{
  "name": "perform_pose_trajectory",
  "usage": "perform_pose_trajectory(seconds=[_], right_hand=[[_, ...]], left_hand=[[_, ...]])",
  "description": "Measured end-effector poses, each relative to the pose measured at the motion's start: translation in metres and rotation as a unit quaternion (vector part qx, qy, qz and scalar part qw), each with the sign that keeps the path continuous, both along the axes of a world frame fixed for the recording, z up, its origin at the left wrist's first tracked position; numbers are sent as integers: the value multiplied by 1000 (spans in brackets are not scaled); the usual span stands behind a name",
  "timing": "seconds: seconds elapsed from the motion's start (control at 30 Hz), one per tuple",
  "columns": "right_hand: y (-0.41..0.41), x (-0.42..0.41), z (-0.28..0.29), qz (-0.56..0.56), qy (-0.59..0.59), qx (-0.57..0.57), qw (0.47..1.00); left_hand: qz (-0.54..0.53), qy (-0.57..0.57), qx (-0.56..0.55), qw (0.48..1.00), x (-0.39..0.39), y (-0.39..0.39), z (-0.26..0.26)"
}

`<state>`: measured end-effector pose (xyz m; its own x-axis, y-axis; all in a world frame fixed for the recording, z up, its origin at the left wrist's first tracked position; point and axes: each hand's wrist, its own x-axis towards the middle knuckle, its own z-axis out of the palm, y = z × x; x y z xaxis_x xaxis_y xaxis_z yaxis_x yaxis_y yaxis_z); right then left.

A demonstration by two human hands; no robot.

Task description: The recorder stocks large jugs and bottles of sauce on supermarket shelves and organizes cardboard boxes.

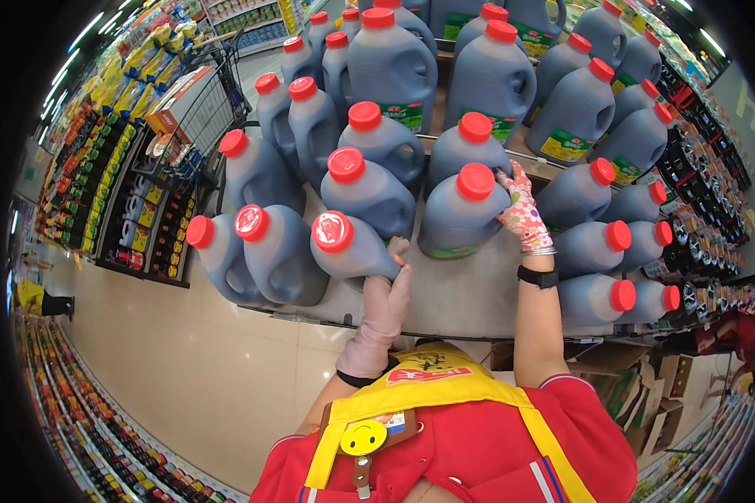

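Observation:
My left hand [392, 276], in a pale pink glove and sleeve, is at the handle side of a red-capped plastic jug [358, 248] of dark liquid near the shelf's front edge. The jug tilts in the picture; its handle is hidden. A flowered glove covers my right hand [521, 204], whose fingers curl round the handle side of another jug [462, 217] bearing a green label. Behind that one stands a similar jug [467, 148]. Left of my left hand, two more jugs [289, 264] stand side by side.
The grey display shelf [456, 292] carries many more jugs on both sides and on a raised tier [535, 160]. A shopping cart [220, 94] holding a box stands at the back left. Cardboard boxes [635, 377] lie below at right. Two people [31, 297] [736, 339] are farther off.

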<state>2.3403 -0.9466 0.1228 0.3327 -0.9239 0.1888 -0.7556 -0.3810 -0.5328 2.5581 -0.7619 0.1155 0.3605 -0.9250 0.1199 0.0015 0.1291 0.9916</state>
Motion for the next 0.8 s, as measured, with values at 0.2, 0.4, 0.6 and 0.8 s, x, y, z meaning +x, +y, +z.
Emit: perform_pose_trajectory(seconds=[0.2,0.4,0.6,0.8], right_hand=[[3,0,2,-24,-15,21,999],[5,-2,0,-26,-18,-9,999],[12,0,-4,-49,-45,-34,997],[25,26,-37,-148,-515,10,844]], left_hand=[[-18,-39,-33,999,14,-5,-8],[-10,-37,-10,999,15,-3,-17],[-46,29,-67,996,7,-10,-10],[-18,-59,-87,994,2,-17,-13]])
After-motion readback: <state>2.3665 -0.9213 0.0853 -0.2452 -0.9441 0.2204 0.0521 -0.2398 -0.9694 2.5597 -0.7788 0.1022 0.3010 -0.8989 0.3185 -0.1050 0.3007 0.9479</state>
